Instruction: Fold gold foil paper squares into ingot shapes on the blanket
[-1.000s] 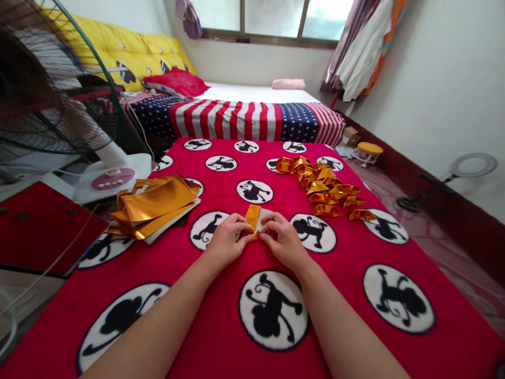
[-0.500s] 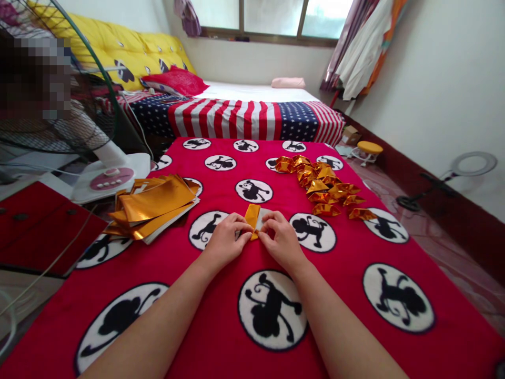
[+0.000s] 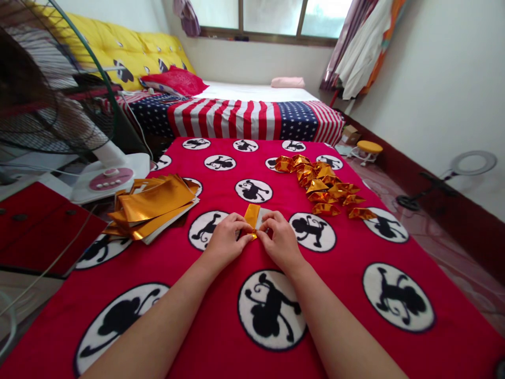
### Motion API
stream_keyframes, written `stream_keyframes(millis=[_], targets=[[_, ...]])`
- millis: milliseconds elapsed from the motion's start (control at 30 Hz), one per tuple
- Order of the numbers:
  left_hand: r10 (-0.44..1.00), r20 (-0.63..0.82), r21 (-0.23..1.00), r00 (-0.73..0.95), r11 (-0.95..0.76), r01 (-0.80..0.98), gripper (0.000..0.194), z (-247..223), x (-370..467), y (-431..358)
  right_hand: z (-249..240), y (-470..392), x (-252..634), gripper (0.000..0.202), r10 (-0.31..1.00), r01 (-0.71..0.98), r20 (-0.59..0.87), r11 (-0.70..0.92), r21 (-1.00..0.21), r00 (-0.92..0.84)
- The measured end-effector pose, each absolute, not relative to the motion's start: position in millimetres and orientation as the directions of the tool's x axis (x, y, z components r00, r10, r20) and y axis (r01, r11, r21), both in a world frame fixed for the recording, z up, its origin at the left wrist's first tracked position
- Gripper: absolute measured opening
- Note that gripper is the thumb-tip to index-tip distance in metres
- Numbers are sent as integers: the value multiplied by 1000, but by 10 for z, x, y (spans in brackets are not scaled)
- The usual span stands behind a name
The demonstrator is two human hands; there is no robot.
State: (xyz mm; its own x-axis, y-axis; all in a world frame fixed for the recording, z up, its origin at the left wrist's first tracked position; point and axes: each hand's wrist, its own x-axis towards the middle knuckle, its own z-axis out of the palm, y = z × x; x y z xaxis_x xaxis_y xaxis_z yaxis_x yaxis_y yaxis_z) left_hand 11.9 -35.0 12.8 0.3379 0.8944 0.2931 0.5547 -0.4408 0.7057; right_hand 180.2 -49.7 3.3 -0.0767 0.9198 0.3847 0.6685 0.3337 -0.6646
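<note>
A partly folded sheet of gold foil paper [image 3: 252, 214] is between my hands in the middle of the red cloth, its gold side and some pale backing showing. My left hand [image 3: 228, 236] pinches its near left part, thumb against fingers. From the other side my right hand [image 3: 279, 235] pinches it too, the fingertips of both hands almost meeting. Some of the paper is hidden behind the fingers. Off to the right lies a group of folded gold paper ingots [image 3: 321, 181]. To the left is a loose stack of flat gold foil sheets [image 3: 158, 202].
The red cloth [image 3: 205, 326] has round monkey prints. An electric fan [image 3: 112, 176] stands at the left beside a red-topped box [image 3: 39, 226]. Beyond is a bed [image 3: 236, 118] with a striped cover. A yellow stool [image 3: 369, 148] and a ring light [image 3: 473, 163] are on the right.
My fingertips have drawn slightly closer together over the near end of the gold paper. The stack and the folded ingots have stayed where they were.
</note>
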Motion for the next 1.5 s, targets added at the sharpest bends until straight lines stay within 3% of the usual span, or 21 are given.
stream_keyframes(millis=[1500], targets=[[882, 308, 673, 355, -466, 574, 16, 129, 134, -374, -19, -472, 1735, 19, 919, 675, 395, 290, -679, 3]])
